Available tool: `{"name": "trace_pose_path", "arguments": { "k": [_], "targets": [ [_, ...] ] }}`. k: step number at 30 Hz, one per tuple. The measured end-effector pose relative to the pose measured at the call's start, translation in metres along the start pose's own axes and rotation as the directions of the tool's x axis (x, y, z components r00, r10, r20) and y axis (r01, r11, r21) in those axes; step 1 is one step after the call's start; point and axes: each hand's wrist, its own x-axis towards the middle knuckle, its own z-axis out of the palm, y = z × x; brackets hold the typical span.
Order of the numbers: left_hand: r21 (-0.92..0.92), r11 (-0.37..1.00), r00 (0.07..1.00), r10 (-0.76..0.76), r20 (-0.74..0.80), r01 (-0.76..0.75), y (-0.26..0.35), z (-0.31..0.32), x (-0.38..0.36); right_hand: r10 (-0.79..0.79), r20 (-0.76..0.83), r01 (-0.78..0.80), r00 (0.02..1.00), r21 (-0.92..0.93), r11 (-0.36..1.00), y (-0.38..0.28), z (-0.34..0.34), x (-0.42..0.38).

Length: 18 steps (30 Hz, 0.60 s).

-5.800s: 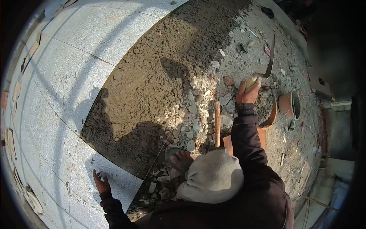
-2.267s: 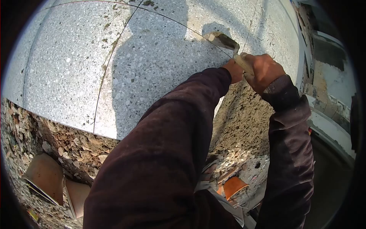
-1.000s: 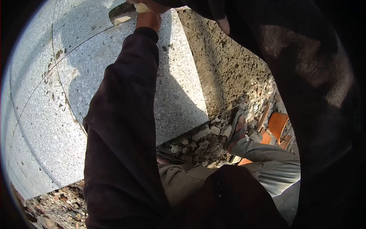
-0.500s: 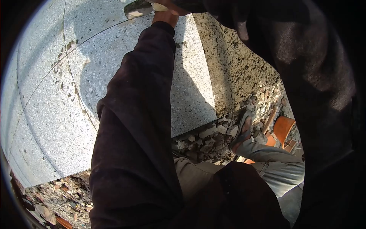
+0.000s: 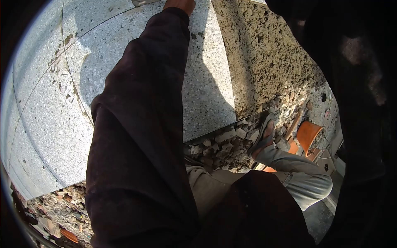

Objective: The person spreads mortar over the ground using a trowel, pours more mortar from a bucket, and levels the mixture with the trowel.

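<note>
Since half a second ago the left hand (image 5: 178, 4) has slid almost off the top edge above the stone slab (image 5: 206, 82), taking the trowel from view, so neither hand's grip can be told.

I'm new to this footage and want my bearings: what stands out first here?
A dark-sleeved left arm fills the middle, reaching up so the left hand is cut off at the top edge. Under it lie speckled grey stone slabs, meeting a rough bed of brownish mortar at upper right. Lower right, a sandalled foot rests on broken rubble beside an orange clay pot.
</note>
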Motion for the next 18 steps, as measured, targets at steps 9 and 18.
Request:
{"name": "trace_pose_path", "arguments": {
  "k": [9,18],
  "targets": [
    [0.047,0.998,0.999,0.038,-0.006,-0.038,-0.007,0.005,0.012,-0.023,-0.09,0.018,0.996,-0.05,0.999,0.005,-0.014,-0.014],
    [0.022,0.992,0.974,-0.13,0.184,0.128,0.014,-0.018,0.002,-0.077,-0.176,0.06,0.981,-0.101,0.993,0.011,-0.041,-0.013]
  ]
}}
